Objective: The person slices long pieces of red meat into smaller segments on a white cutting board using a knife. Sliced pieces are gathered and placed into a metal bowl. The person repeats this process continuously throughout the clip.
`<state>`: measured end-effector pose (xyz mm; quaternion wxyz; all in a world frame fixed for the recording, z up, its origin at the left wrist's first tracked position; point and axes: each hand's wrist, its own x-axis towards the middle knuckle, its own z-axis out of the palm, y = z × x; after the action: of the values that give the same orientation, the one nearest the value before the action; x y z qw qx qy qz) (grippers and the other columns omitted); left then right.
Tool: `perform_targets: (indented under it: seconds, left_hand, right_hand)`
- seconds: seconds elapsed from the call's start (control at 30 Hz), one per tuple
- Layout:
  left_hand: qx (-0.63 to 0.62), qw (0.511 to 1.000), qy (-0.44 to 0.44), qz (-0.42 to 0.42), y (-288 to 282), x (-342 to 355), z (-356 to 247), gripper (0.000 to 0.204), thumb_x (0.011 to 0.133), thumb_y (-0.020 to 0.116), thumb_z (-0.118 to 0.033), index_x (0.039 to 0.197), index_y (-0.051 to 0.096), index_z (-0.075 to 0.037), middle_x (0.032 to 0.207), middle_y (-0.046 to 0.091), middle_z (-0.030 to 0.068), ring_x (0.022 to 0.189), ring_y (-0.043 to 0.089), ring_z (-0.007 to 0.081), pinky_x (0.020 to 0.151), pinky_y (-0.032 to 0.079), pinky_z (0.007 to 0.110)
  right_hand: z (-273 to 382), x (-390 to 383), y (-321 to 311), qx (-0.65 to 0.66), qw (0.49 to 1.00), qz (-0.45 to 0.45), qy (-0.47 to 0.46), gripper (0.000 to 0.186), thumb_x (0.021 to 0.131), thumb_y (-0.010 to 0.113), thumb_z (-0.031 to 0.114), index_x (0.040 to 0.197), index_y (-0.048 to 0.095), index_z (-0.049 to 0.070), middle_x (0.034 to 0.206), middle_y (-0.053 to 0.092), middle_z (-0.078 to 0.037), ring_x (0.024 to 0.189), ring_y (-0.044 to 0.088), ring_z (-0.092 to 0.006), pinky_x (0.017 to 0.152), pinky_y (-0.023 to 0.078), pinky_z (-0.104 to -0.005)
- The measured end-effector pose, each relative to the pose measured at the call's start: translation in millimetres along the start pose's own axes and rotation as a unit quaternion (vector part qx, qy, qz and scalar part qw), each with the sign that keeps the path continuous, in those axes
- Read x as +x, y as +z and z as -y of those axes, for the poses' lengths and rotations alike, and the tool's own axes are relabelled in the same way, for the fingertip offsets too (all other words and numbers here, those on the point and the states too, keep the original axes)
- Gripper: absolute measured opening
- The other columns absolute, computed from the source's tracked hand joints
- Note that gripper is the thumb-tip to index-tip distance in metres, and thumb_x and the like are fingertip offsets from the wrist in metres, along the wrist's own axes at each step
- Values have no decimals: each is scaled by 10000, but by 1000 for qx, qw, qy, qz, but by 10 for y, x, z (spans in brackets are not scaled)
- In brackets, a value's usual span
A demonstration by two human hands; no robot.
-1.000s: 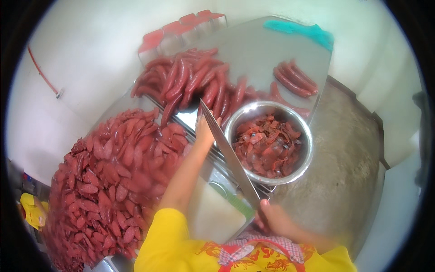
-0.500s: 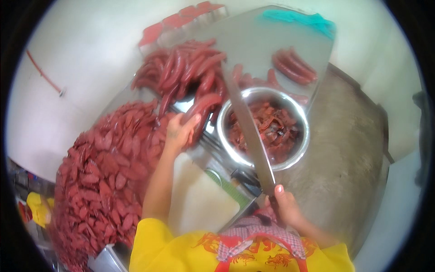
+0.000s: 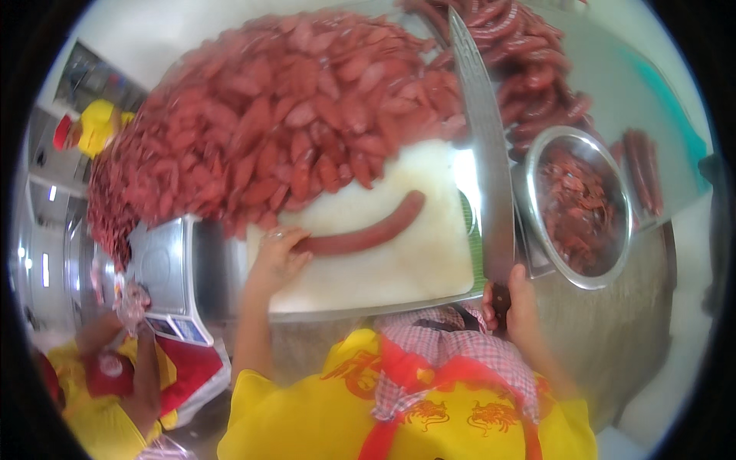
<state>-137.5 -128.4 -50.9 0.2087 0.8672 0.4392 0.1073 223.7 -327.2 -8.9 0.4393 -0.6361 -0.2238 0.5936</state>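
Facing a pale wall, left grip clasps sausage on white board, right grip clasps knife.

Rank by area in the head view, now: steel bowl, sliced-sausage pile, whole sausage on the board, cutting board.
1. Sliced-sausage pile
2. Cutting board, visible part only; the pile covers some of it
3. Steel bowl
4. Whole sausage on the board

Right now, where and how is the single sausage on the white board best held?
Probably by its left end, coming from the left: the curved sausage lies along the board with that end facing the left grip. The sliced pile crowds its far side; the knife is to its right.
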Motion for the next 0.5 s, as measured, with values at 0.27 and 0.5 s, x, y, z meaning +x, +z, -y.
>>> perform_targets:
  seconds: [0.27, 0.5]
  left_hand:
    - [147, 977, 12, -156, 903, 252, -639, 618, 826, 659, -448, 1250, 514, -23, 1256, 527, 171, 1192, 474, 319, 1035, 310, 498]
    - [260, 946, 13, -195, 834, 780, -405, 573, 722, 685, -612, 867, 589, -65, 769, 619, 91, 784, 616, 267, 764, 466, 394]
  right_hand:
    - [-4, 100, 41, -45, 999, 20, 13, 739, 952, 250, 679, 743, 553, 38, 544, 509, -32, 437, 474, -115, 423, 366, -235]
    - [-45, 135, -9, -39, 996, 72, 29, 747, 943, 250, 696, 724, 546, 47, 537, 506, -31, 430, 471, -116, 421, 369, -242]
